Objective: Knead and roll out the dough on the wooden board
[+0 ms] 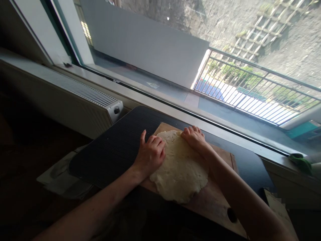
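Observation:
A flattened sheet of pale dough (179, 167), with an uneven, roughly round edge, lies on a wooden board (218, 204). My left hand (151, 152) is at the dough's left edge, its fingers curled against it and one finger raised outward. At the far edge, my right hand (194, 136) grips the dough with bent fingers, near a small fold. My right forearm crosses over the right side of the dough and board. The undersides of both hands are hidden.
The board rests on a dark table (112, 150) pushed against a window sill (160, 102). A white radiator (75, 97) stands on the left. A dark-edged flat object (278, 204) is at the right. Something green (301, 163) sits on the sill.

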{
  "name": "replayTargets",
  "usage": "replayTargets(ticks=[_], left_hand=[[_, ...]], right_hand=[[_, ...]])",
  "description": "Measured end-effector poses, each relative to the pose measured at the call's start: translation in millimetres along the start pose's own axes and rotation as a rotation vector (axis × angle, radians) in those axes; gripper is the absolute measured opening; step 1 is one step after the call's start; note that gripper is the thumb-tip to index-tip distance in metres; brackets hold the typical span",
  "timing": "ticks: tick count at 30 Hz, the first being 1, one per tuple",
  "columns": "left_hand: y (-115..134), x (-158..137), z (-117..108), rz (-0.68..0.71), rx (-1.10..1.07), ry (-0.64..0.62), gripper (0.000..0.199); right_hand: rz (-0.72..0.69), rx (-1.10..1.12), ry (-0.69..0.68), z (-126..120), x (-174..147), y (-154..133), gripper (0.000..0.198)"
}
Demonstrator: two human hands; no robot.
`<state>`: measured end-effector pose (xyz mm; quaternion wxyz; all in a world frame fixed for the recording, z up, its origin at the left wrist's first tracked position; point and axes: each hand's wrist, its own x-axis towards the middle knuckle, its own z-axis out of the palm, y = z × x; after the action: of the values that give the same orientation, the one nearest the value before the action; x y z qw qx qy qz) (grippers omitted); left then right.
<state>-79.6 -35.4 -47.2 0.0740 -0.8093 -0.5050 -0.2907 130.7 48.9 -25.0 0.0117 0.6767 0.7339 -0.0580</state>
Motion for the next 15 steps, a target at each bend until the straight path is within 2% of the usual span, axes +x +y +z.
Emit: replayTargets(ticks=[4, 8, 11, 13, 15], left_hand=[[0, -1, 0, -0.006, -0.002, 0.004, 0.023], [1, -1, 0, -0.005, 0.012, 0.005, 0.023], [1, -1, -1, 0.005, 0.018, 0.012, 0.023], [2, -1, -1, 0.008, 0.022, 0.024, 0.023], [2, -2, -1, 0.008, 0.023, 0.039, 0.024]], right_hand=[[-0.056, 0.062, 0.112, 9, -8, -6, 0.061], [0.004, 0.005, 0.22, -2, 1, 4, 0.056], [0.033, 0.063, 0.322, -12, -11, 14, 0.048], [-0.045, 0.099, 0.299, -14, -32, 21, 0.044], [-0.183, 0.105, 0.211, -15, -56, 30, 0.035]])
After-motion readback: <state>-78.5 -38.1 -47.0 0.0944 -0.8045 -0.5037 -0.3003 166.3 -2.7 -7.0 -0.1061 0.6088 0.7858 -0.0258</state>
